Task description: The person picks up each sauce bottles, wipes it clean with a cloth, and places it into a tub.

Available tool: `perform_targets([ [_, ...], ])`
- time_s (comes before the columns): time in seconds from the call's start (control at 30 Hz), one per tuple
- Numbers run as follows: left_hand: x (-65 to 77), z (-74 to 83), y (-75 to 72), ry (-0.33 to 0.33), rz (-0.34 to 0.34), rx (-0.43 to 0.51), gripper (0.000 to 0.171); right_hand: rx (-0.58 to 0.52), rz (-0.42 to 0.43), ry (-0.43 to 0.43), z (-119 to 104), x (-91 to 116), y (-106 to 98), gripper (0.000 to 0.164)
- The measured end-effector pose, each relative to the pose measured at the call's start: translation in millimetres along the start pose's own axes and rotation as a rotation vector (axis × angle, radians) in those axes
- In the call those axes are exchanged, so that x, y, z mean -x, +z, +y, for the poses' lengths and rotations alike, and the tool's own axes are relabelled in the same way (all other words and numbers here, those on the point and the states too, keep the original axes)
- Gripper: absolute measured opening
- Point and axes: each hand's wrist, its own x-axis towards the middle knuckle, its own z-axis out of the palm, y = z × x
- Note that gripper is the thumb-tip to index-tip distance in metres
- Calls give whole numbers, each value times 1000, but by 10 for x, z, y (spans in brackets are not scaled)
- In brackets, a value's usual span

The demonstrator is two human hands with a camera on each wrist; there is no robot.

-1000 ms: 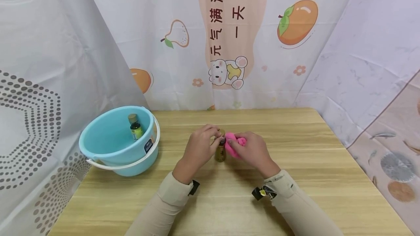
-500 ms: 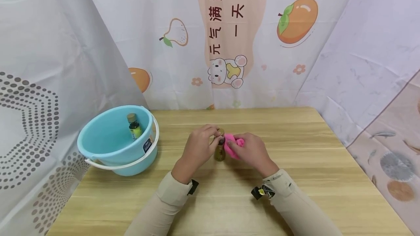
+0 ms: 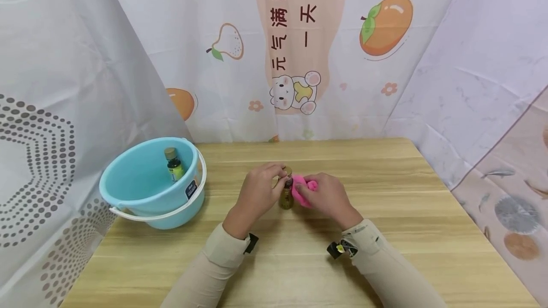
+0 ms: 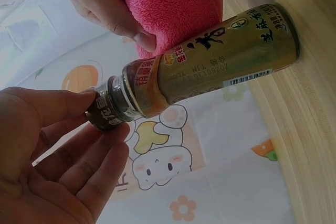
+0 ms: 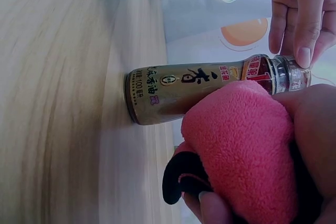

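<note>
Two bottles, one cloth, one bucket and two hands counted; the first, a gold-labelled bottle (image 4: 226,56), stands upright on the desk (image 3: 274,274) between the hands; the left hand (image 3: 262,185) pinches its cap (image 4: 102,111) with thumb and fingers; the right hand (image 3: 327,194) grasps the pink cloth (image 5: 241,150) in its fingers, cloth touching the bottle's side; the second, a smaller-looking dark bottle (image 3: 174,166) with a yellow-green label, leans inside the bucket (image 3: 132,175), at the left of the desk; the gold label reads 芝麻香油 and 100毫升, with a large black 香, a red panel near the neck, a barcode and a printed code including TJN; the bucket's dark sticker is too small to read; the curtain (image 3: 192,13) behind carries 元气满满 and 一天开, the latter cut off at the top edge; the bottle is slim and cylindrical, clear glass showing at the neck; the cloth is plush and bunched, with a black strip (image 5: 181,177); the bucket is round, light blue, apparently plastic, with one white handle (image 3: 204,175); the desk has a pale wood grain.
</note>
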Motion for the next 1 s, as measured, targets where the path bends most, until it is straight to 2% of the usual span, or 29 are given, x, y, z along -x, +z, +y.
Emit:
perform_targets([
  [0.23, 13, -13, 12, -4, -8, -15, 4, -6, -25, 16, 25, 15, 52, 37],
  [0.5, 18, -14, 14, -4, -18, 7, 5, -12, -113, 26, 118, 32, 137, 35],
  [0.8, 13, 7, -7, -7, -15, 7, 4, 36, -110, 18, 108, 22, 153, 33],
  [1.0, 0, 12, -28, -11, -30, -20, 18, 58, -110, 25, 89, 16, 147, 34],
])
